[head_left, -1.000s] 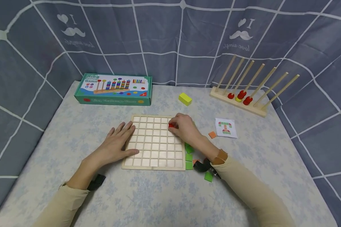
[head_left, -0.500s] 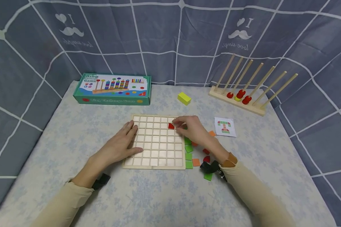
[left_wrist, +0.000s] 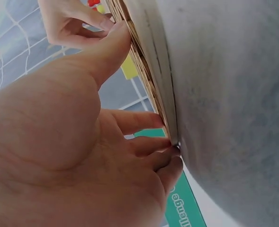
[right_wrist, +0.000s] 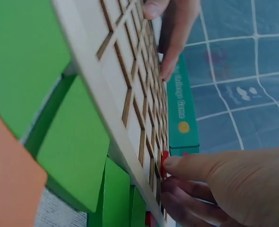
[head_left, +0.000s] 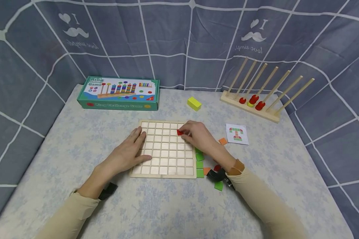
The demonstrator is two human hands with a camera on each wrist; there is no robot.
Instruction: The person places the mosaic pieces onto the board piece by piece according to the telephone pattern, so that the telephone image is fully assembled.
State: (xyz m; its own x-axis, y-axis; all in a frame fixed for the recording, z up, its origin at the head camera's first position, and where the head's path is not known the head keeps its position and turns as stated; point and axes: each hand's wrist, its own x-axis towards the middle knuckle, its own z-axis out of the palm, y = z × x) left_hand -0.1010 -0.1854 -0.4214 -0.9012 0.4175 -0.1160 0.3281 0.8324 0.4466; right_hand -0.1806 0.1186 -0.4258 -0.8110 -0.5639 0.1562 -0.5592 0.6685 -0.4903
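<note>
A square wooden grid board (head_left: 164, 162) lies flat on the cloth-covered table. My left hand (head_left: 127, 149) rests on its left edge, fingers spread and thumb reaching over the grid. Near the board's upper right corner, my right hand (head_left: 198, 135) pinches a red tile (head_left: 179, 132) between thumb and fingers, right at a cell in the second row. In the right wrist view the thumb lies against the red tile (right_wrist: 165, 164), and the fingers curl below it. Several green tiles (head_left: 199, 164) lie along the board's right edge, partly under the right forearm.
A pattern card (head_left: 237, 134) lies to the right, with an orange tile (head_left: 223, 141) beside it. Behind it stands a wooden peg rack (head_left: 249, 107) with red and yellow rings. A yellow block (head_left: 194, 103) and a green game box (head_left: 118, 96) sit at the back.
Half a second ago my right hand had drawn off the red tile to the right, leaving it in the cell. Now its fingers are back on the tile. The left hand shifted slightly right.
</note>
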